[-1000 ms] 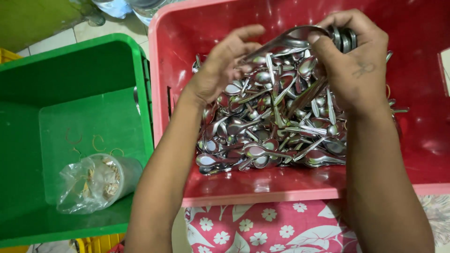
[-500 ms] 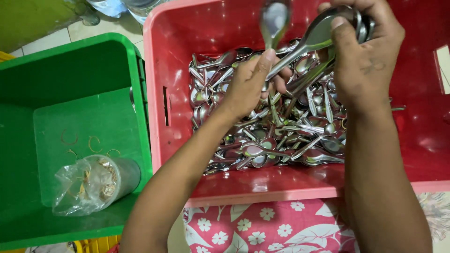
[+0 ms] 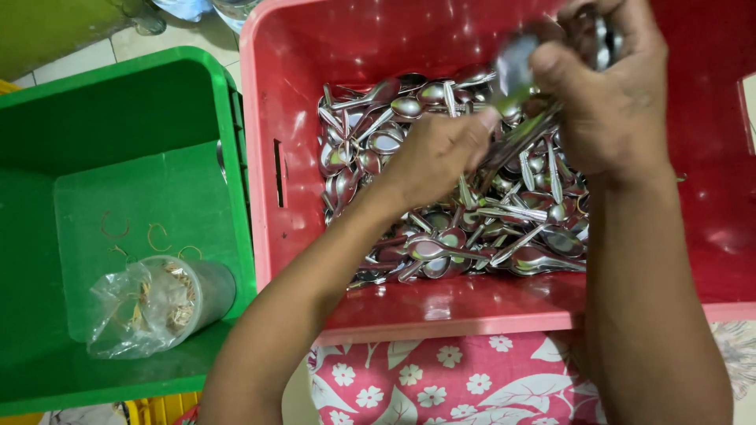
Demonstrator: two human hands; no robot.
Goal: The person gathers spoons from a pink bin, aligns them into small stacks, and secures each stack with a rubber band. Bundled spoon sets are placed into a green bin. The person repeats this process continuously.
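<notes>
Spoon heap (image 3: 441,228) filling crate (image 3: 441,307) floor

Pale square floor tiles (image 3: 75,59) with dark grout show at the upper left, beside a dull olive-green panel (image 3: 47,27). Along the bottom edge lies a pink cloth printed with white flowers and leaves (image 3: 441,382). Soft, even light leaves small glints on the glossy plastic nearby.

Two crates sit side by side below me. The right crate (image 3: 283,181) holds a heap of spoons (image 3: 441,236), and both my hands are over it: left hand (image 3: 437,157) on the heap, right hand (image 3: 610,102) behind and right of it. In the left crate (image 3: 118,102), a bag-lined cup (image 3: 169,299) lies near the front.
</notes>
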